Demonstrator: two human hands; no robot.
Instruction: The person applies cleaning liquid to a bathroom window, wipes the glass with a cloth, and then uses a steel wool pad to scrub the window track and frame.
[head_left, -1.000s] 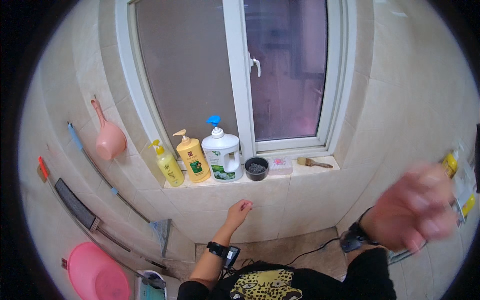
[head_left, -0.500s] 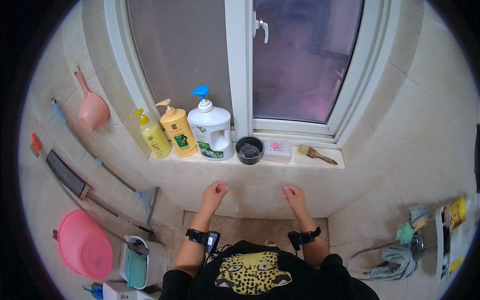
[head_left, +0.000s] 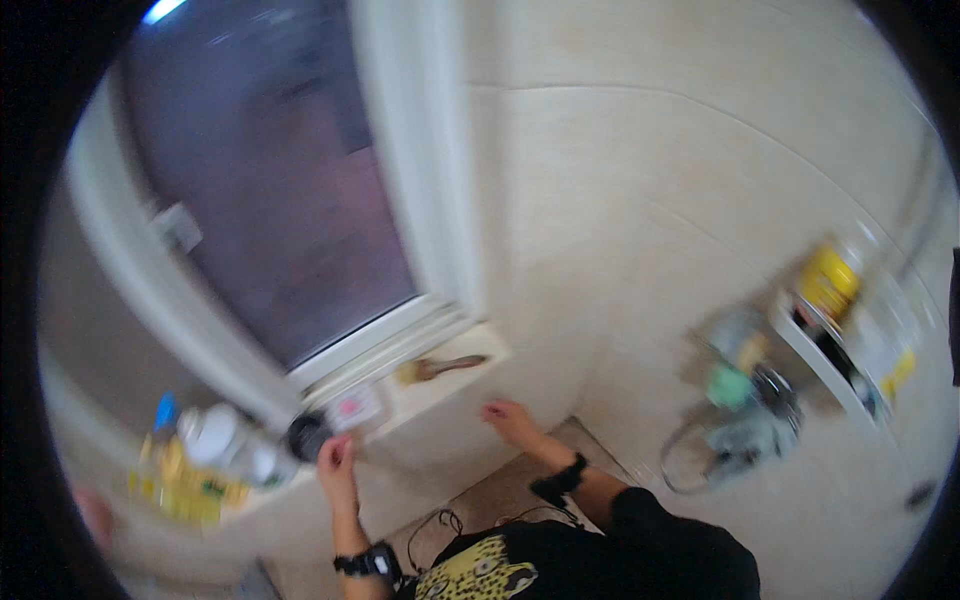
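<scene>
My left hand (head_left: 338, 458) is held in front of the window sill, close to a dark round bowl (head_left: 308, 436), with no visible grip on it. Its fingers are curled in and nothing shows in them. Nearer the sill's right end, my right hand (head_left: 512, 424) hangs below a wooden-handled brush (head_left: 440, 368), apart from it. Those fingers are also curled, with nothing visible inside. Between bowl and brush sits a pale box with a pink patch (head_left: 355, 408). Motion blur softens both hands.
Left on the sill (head_left: 490, 345) crowd a white pump bottle (head_left: 225, 436) and yellow bottles (head_left: 195, 490). A white shelf (head_left: 835, 370) with a yellow container (head_left: 830, 280) hangs on the right wall, beside a green bath puff (head_left: 728, 385) and a grey cloth (head_left: 750, 440).
The view has swung right, so the window and bottles shift left and more of the right wall and shelf shows. Both hands stay in front of the sill, fingers still curled.
</scene>
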